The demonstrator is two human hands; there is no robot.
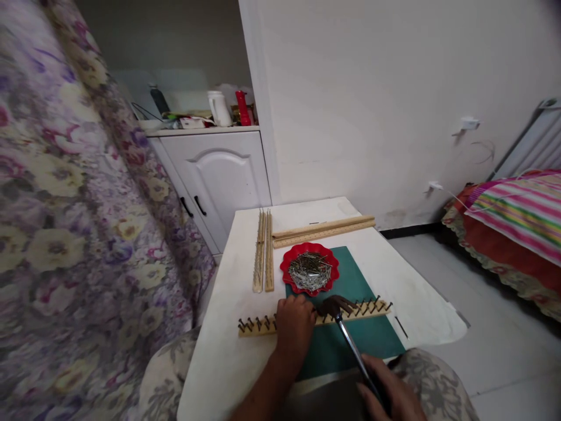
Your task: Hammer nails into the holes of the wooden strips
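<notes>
Floral curtain [109,193] hangs at the left of the room, next to a white cabinet [223,181], and a white table [219,362] stands before a pale wall [372,105]. Across the near part of the table lies a nail-studded wooden strip [263,330], its long axis running left to right, with the right end slightly farther from the person. Its dark nails stick up with their heads uppermost, many of them leaning. The strip's left end rests past the edge of a green mat [357,342], while much of the rest crosses it.

The left hand [295,321] sits over the strip left of its middle, fingers curled; whether they pinch a nail I cannot tell. The right hand [388,389] is closed around the handle of a hammer [350,339]. That handle slants away from the grip, up and to the left, so the head is at the far end, over the strip just right of the left hand, its claw toward the right.

Beyond the strip, a red scalloped bowl [286,279] overlaps the mat and holds a heap of nails, brownish at the back and silvery in front. Two narrow strips [269,263] lie left of it, pointing away from the person. One loose nail [401,328] lies near the strip's right end.
</notes>
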